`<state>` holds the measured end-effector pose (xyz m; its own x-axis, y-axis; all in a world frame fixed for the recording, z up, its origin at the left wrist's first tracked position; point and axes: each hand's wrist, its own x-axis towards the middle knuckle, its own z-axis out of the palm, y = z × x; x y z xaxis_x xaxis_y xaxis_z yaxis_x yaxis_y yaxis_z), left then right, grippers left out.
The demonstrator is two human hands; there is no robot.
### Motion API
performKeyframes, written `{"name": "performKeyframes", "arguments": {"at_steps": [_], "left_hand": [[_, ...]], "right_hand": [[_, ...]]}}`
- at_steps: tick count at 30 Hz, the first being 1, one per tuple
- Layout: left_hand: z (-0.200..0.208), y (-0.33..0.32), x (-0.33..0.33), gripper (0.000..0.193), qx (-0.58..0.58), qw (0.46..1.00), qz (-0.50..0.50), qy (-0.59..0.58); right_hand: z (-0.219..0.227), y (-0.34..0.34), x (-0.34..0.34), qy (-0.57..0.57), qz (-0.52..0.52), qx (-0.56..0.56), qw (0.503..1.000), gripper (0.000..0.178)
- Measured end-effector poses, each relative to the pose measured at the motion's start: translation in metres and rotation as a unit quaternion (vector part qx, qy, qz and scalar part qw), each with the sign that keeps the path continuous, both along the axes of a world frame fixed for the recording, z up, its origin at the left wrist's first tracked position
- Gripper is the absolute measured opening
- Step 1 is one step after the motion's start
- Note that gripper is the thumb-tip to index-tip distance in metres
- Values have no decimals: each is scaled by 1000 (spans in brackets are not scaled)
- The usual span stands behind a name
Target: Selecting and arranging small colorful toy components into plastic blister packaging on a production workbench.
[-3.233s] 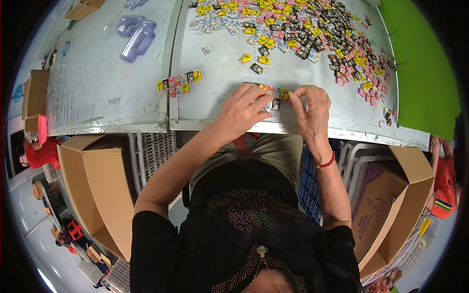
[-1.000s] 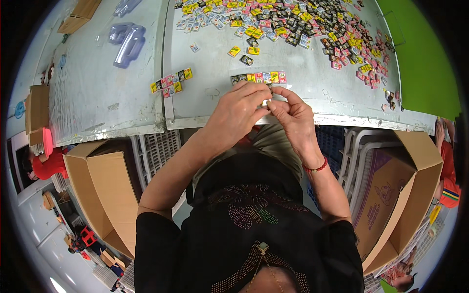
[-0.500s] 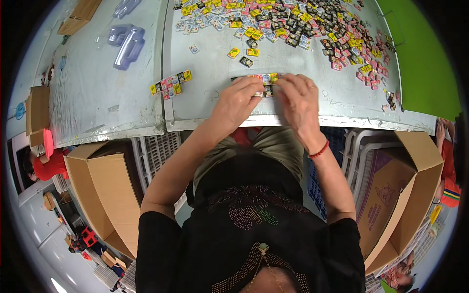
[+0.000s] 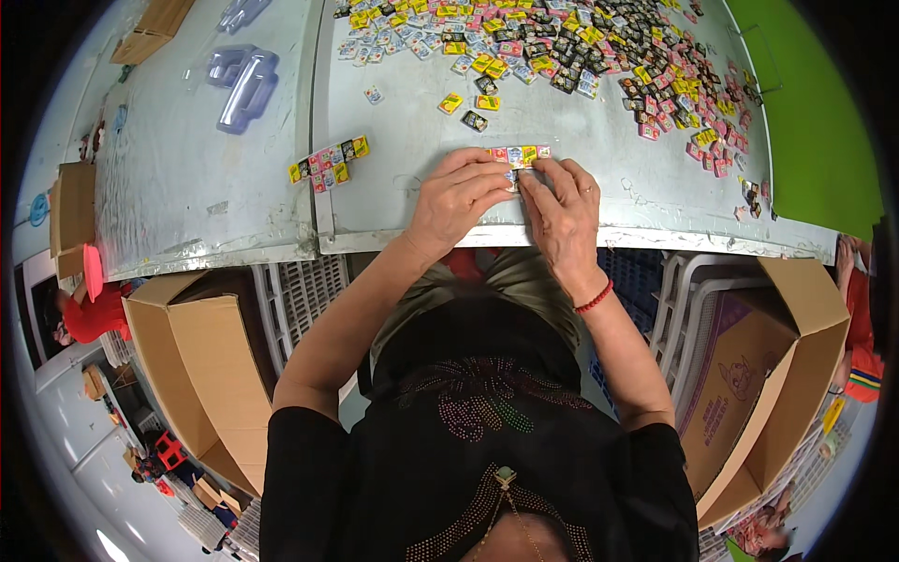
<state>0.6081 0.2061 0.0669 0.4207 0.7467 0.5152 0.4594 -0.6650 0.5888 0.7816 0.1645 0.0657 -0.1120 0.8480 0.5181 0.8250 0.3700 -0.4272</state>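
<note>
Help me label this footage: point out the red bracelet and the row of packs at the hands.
Red bracelet (image 4: pixel 594 297), head view: middle of its band.
Row of packs (image 4: pixel 521 156), head view: its uncovered part.

Flat table (image 4: pixel 375 211): pale grey-blue. Heaped small rectangular packets (image 4: pixel 567 80) along its far edge: mixed yellow, black, pink, white-with-blue; mostly black and pink toward right edge, more white-blue toward far left corner. Block of small rectangular packets (image 4: pixel 330 163) at left edge: yellow, black, pink, bits of white. Row of small rectangular packets (image 4: pixel 513 157) near front edge: pink, white-blue, yellow. Moulded clear plastic tray (image 4: pixel 245 94) past left edge: blue-violet tint. Smooth panel (image 4: pixel 815 122) past right edge: bright green. Beaded bracelet (image 4: pixel 596 298): red. Short-sleeved top (image 4: pixel 449 412): black, pink-and-green dotted motif.
</note>
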Motion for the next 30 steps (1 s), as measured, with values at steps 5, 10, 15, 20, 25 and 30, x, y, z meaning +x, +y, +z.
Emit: {"name": "performKeyframes", "arguments": {"at_steps": [5, 10, 15, 20, 25, 30], "left_hand": [[3, 2, -2, 20, 35, 999, -13, 28], [3, 3, -6, 17, 85, 994, -32, 61], [1, 3, -7, 15, 85, 994, -37, 60], [0, 6, -11, 16, 83, 994, -46, 56], [3, 5, -10, 15, 80, 994, -48, 64], [2, 6, -12, 21, 128, 982, -75, 113]], "right_hand": [[0, -1, -2, -6, -7, 3, 1000, 26], [3, -6, -2, -41, -7, 3, 999, 28], [2, -8, -4, -55, -20, 0, 998, 28], [4, -8, -6, -46, -30, 3, 998, 27], [2, -8, -7, -39, -34, 0, 999, 27], [1, -9, -8, -53, -34, -3, 998, 29]]}}
